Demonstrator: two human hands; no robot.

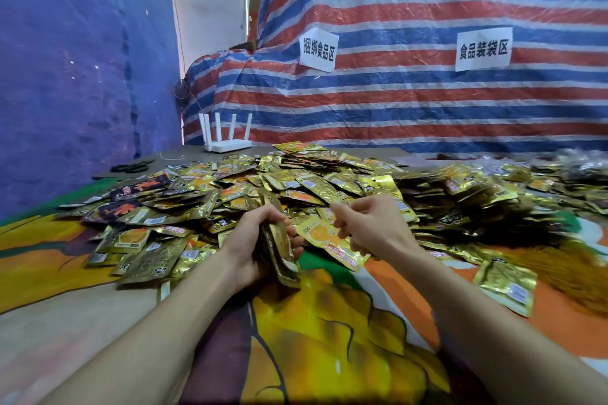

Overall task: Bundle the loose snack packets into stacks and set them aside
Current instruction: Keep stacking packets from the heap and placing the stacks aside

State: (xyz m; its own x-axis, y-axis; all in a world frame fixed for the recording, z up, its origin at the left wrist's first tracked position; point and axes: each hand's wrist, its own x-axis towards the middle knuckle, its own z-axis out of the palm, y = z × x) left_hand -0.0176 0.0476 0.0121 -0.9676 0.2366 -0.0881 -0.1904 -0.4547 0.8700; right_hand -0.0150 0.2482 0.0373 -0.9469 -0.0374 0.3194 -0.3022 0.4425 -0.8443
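Near edge: both forearms reach out over the printed cloth [329,355], and the work sits just past them.
Left hand: the left hand [256,240] has its fingers wrapped round a stack [279,250] of gold packets stood on edge, near centre.
Right hand: the right hand [368,227] is curled, and it looks to be pinching a single packet [329,242] just right of the stack, face up and not yet added.
Pile: and look at that pile [296,181]! Loose packets run from far left to far right across the table.
Right side: brown strands [575,273] lie near right, perhaps ties, though it's hard to say.
Far edge: scissors [131,168] and a white router [227,141] sit behind the pile.
Progress: early days, by the look of it. One stack is building and unbound, finished bundles cannot be made out for sure, and almost everything is left to gather.
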